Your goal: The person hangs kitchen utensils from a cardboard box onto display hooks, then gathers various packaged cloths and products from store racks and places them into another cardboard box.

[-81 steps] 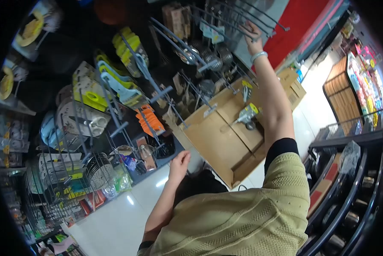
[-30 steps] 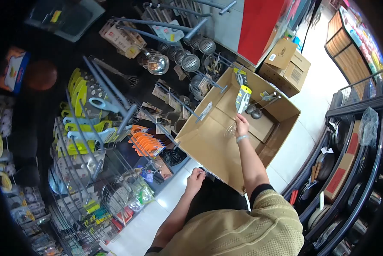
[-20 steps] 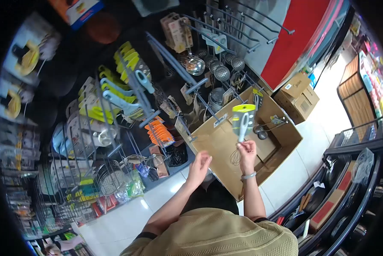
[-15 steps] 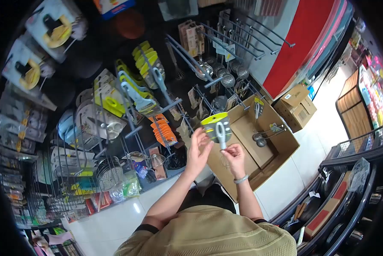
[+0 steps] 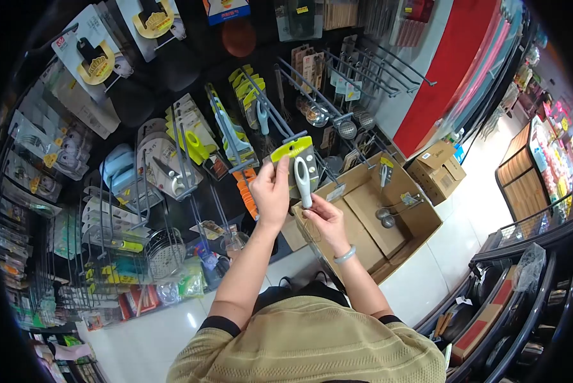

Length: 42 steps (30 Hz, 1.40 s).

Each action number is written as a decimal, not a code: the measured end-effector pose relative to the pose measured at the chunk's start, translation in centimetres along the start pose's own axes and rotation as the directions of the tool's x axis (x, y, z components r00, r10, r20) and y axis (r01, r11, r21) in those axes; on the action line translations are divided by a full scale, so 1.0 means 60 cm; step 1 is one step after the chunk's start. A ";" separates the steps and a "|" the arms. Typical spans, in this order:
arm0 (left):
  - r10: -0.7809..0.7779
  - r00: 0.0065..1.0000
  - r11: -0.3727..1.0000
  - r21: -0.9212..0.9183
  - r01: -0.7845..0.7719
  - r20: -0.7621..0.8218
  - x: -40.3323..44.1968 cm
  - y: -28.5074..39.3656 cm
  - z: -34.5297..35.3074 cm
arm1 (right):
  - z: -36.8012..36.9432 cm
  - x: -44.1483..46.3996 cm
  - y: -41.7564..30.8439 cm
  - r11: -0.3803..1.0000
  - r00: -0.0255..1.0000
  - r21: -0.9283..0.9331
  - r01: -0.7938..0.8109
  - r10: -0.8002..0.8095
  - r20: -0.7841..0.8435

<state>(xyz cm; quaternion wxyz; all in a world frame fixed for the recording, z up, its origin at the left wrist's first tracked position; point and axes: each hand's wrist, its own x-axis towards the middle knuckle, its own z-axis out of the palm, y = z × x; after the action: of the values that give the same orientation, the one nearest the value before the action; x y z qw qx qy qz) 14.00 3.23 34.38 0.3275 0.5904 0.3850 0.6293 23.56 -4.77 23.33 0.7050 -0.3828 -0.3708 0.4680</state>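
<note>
Wearing an olive-tan knitted top (image 5: 305, 341). Pinching with the bare right hand (image 5: 328, 221) the lower handle of a white loop-handled utensil (image 5: 305, 193); grasping with the bare left hand (image 5: 271, 196) the edge of its lime-and-grey backing card (image 5: 291, 149). Holding both up near a large open brown cardboard box (image 5: 357, 246) containing two round-headed metal utensils (image 5: 386, 221), with grey metal display hooks (image 5: 344, 118) and a smaller brown carton (image 5: 441, 179) beyond.

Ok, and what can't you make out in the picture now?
Head view:
Yellow-green and grey cardboard packaging: small print, too tiny to read.
White looped handle: lower end, covered by the right hand.
Brown cardboard box: part of its near side, behind the right arm.
Colourful goods, far right: blurred, too small.
</note>
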 end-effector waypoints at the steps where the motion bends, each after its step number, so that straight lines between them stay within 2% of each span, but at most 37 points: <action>1: 0.003 1.000 0.998 0.068 -0.004 0.013 0.009 0.003 -0.003 | 0.005 0.005 0.004 1.000 1.000 -0.002 0.018 -0.018 0.010; 2: 0.006 1.000 0.990 0.138 -0.009 0.026 0.017 0.004 -0.007 | 0.010 0.008 0.004 1.000 1.000 0.006 0.018 -0.018 0.003; 5: -0.019 0.999 0.982 0.188 0.013 0.034 0.028 -0.011 -0.006 | 0.021 0.016 0.008 1.000 1.000 0.018 0.008 -0.008 -0.011; 11: 0.115 0.993 0.967 0.230 -0.107 -0.020 0.032 0.001 0.003 | 0.030 0.028 0.000 0.999 0.999 0.007 -0.047 0.047 -0.018; 13: 0.082 0.996 0.969 0.234 -0.074 -0.023 0.041 -0.012 0.002 | 0.025 0.030 -0.002 0.997 0.997 0.003 -0.074 0.074 -0.001; 16: 0.045 0.997 0.970 0.241 -0.027 -0.068 0.057 -0.014 0.013 | 0.020 0.034 0.008 0.995 1.000 -0.102 0.024 -0.024 -0.003; 18: 0.015 0.995 0.977 0.215 0.006 -0.095 0.082 -0.039 0.023 | 0.012 0.030 0.013 0.986 0.997 -0.161 0.036 -0.047 -0.065; 19: 0.015 0.993 0.991 0.137 0.002 -0.120 0.096 -0.049 0.030 | 0.005 0.027 0.016 0.981 0.994 -0.192 0.040 -0.059 -0.094; 20: 0.064 0.987 0.962 0.273 -0.022 -0.146 0.114 -0.074 0.030 | -0.007 0.023 0.023 0.983 0.993 -0.182 0.011 -0.031 -0.111; 22: 0.105 0.982 0.977 0.201 -0.072 -0.160 0.145 -0.094 0.036 | -0.035 0.010 0.035 0.986 0.990 -0.157 -0.049 0.026 -0.141; 26: 0.207 0.965 0.920 0.368 -0.136 -0.160 0.178 -0.126 0.039 | -0.087 -0.015 0.052 0.966 0.969 -0.197 -0.168 0.125 -0.211; 27: 0.202 0.970 0.923 0.356 -0.144 -0.132 0.175 -0.121 0.037 | -0.104 -0.022 0.063 0.964 0.964 -0.197 -0.178 0.130 -0.233; 28: 0.192 0.975 0.954 0.256 -0.159 -0.112 0.169 -0.126 0.040 | -0.116 -0.027 0.065 0.956 0.956 -0.216 -0.199 0.141 -0.257; 29: 0.251 0.967 0.922 0.316 -0.224 -0.045 0.154 -0.129 0.036 | -0.128 -0.031 0.068 0.946 0.945 -0.234 -0.225 0.154 -0.288; 30: 0.161 0.986 0.959 0.245 -0.145 -0.049 0.132 -0.130 0.043 | -0.142 -0.036 0.071 0.934 0.933 -0.251 -0.253 0.167 -0.318; 31: 0.202 0.978 0.939 0.296 -0.176 -0.057 0.121 -0.127 0.050 | -0.163 -0.042 0.086 0.924 0.916 -0.256 -0.285 0.183 -0.357; 32: 0.190 0.982 0.956 0.230 -0.182 -0.012 0.091 -0.117 0.052 | -0.185 -0.047 0.109 0.912 0.899 -0.260 -0.318 0.202 -0.389; 34: 0.220 0.973 0.953 0.227 -0.200 -0.067 0.017 -0.112 0.057 | -0.232 -0.048 0.133 0.891 0.853 -0.243 -0.384 0.241 -0.462; 35: 0.382 0.922 0.806 0.462 -0.369 0.071 -0.020 -0.112 0.048 | -0.250 -0.045 0.139 0.881 0.823 -0.222 -0.418 0.264 -0.503; 36: 0.253 0.960 0.879 0.387 -0.279 0.118 -0.065 -0.116 0.047 | -0.269 -0.037 0.147 0.871 0.794 -0.199 -0.449 0.286 -0.536; 37: 0.250 0.938 0.829 0.449 -0.335 0.239 -0.111 -0.139 0.040 | -0.296 -0.026 0.161 0.854 0.763 -0.219 -0.471 0.271 -0.586; 38: 0.073 0.954 0.902 0.389 -0.188 0.292 -0.163 -0.153 0.038 | -0.327 -0.015 0.178 0.835 0.733 -0.238 -0.495 0.254 -0.631; 39: -0.027 0.930 0.917 0.379 -0.122 0.366 -0.212 -0.198 0.023 | -0.357 -0.003 0.193 0.815 0.701 -0.255 -0.521 0.238 -0.672; 40: -0.186 0.906 0.886 0.464 -0.012 0.380 -0.258 -0.231 0.011 | -0.383 0.014 0.202 0.798 0.683 -0.305 -0.519 0.173 -0.709; 41: -0.522 0.785 0.815 0.465 0.345 0.333 -0.297 -0.252 0.003 | -0.410 0.033 0.210 0.778 0.665 -0.355 -0.519 0.106 -0.739; 42: -0.610 0.728 0.753 0.515 0.410 0.312 -0.329 -0.270 -0.003 | -0.438 0.052 0.221 0.753 0.647 -0.403 -0.520 0.039 -0.762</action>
<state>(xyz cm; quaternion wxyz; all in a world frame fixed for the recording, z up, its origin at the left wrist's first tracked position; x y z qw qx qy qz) 14.88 -5.95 10.56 0.4409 0.6448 0.5694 0.2562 42.65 -3.31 0.75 0.5489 -0.7872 -0.1258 0.2513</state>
